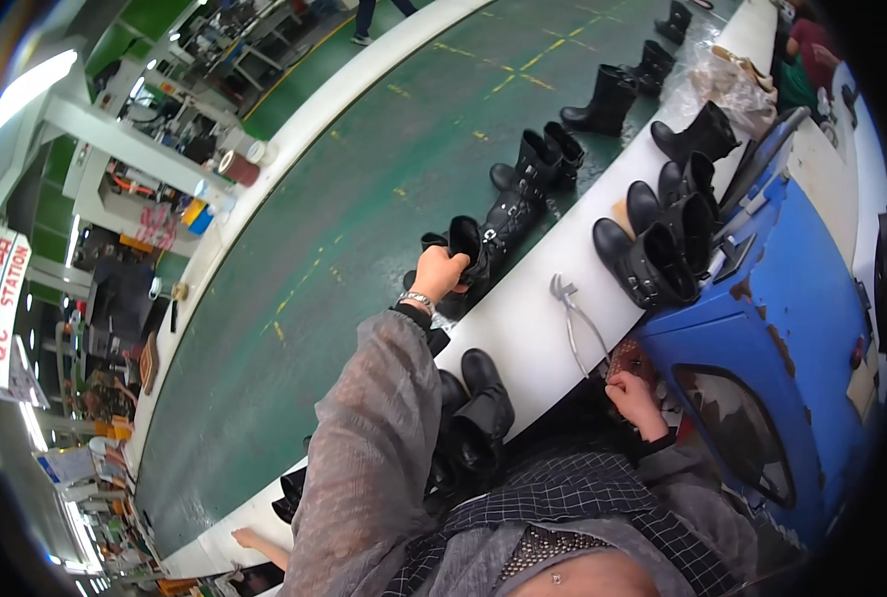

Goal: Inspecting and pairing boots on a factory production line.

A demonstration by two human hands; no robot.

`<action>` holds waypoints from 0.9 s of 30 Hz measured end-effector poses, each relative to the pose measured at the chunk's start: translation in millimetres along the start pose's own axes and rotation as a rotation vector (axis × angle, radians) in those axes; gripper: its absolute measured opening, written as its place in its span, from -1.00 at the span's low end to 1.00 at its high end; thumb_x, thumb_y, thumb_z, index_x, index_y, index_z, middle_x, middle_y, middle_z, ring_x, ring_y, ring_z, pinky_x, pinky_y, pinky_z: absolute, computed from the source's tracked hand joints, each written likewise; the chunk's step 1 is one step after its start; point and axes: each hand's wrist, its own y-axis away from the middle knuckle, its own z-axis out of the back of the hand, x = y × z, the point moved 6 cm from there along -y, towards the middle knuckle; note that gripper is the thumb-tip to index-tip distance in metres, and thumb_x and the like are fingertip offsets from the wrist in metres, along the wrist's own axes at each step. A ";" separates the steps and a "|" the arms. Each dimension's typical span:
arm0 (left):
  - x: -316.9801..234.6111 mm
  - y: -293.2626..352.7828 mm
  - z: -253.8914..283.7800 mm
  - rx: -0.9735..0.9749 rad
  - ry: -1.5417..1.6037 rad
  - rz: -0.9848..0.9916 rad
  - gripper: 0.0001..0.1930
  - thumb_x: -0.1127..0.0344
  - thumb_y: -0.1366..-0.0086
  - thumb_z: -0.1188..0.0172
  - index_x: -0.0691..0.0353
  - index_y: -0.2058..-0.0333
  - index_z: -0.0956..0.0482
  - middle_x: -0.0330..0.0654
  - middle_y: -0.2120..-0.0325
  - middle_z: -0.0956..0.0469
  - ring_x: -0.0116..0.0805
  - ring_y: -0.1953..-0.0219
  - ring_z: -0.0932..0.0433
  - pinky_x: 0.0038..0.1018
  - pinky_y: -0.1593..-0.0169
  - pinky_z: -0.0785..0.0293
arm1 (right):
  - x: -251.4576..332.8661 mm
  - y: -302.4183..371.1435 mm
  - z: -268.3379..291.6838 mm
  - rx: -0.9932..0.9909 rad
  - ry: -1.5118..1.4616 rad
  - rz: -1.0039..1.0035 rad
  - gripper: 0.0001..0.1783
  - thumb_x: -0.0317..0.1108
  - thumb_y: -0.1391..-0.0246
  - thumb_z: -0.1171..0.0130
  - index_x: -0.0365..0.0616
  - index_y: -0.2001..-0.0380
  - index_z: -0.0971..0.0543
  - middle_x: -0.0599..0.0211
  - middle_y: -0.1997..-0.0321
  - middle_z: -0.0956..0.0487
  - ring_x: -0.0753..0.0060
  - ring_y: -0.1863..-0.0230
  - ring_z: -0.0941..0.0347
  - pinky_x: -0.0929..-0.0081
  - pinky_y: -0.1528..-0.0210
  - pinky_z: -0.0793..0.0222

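So the black boot (468, 254) is sitting on the green conveyor belt (364, 199), right by the belt's near edge where it meets the white ledge (523, 318). The left hand (437, 271) is reaching out over the belt and has its fingers wrapped tight around the top of the boot's shaft, properly gripping it. There's a metal watch (415, 298) on that wrist and a loose grey sleeve (369, 448) running back down the arm.

The right hand (634, 393) is down low by the edge of the blue machine (791, 328), resting against a reddish patterned bit there. Fingers look curled in, but whether they're actually pinching anything I can't tell; it's too cramped and dark in that spot.

Between the two hands, a pair of metal pliers (578, 323) lies flat on the white ledge, touching neither hand. A bit further along the ledge there's a cluster of black boots (662, 244) bunched up right against the blue machine. Closer to the body, another black boot (483, 408) stands just below the left arm.

More black boots go down the belt in a line: a pair (543, 159) just beyond the held one, then another (607, 99) well further off. A crumpled clear plastic bag (727, 85) sits at the far end of the ledge.
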 end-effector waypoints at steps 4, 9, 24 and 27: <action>-25.2 -12.8 -36.4 0.058 0.185 -0.089 -0.70 0.33 -0.16 -0.13 0.58 0.36 -0.54 -0.01 0.47 -0.60 -0.23 0.53 -0.64 -0.47 0.47 -0.61 | -3.7 4.6 8.4 0.005 -0.010 -0.018 -0.77 -0.35 -0.01 -0.22 -0.29 0.30 -0.55 0.23 0.47 -0.59 0.40 0.42 -0.51 0.44 0.36 -0.39; -44.4 24.5 -41.7 0.475 0.222 0.063 -0.50 0.09 -0.37 0.01 0.31 -0.15 -0.25 0.13 0.07 -0.47 -0.06 0.08 -0.55 -0.21 0.06 -0.55 | 32.8 4.3 16.8 0.116 0.048 0.049 -0.74 -0.31 -0.03 -0.22 -0.30 0.28 -0.56 0.28 0.51 -0.56 0.50 0.46 -0.46 0.48 0.40 -0.36; -97.8 392.0 83.9 0.071 0.442 -0.270 -0.58 0.39 -0.32 -0.01 0.43 -0.12 -0.30 -0.03 0.06 -0.48 -0.32 0.01 -0.48 -0.41 -0.02 -0.43 | 176.9 -120.2 -98.6 0.267 -0.152 0.401 -0.47 -0.24 0.07 -0.31 -0.31 0.05 -0.46 0.06 0.15 -0.60 0.26 0.15 -0.55 0.39 0.08 -0.44; -47.7 417.3 21.5 0.216 0.658 -0.005 -0.60 0.36 -0.32 -0.05 0.41 -0.09 -0.34 -0.05 0.09 -0.50 -0.35 0.01 -0.48 -0.43 -0.04 -0.42 | 182.7 -185.1 -118.8 0.160 -0.188 0.425 -0.42 -0.23 0.17 -0.36 -0.31 0.07 -0.46 0.10 0.18 -0.61 0.30 0.16 -0.54 0.40 0.12 -0.42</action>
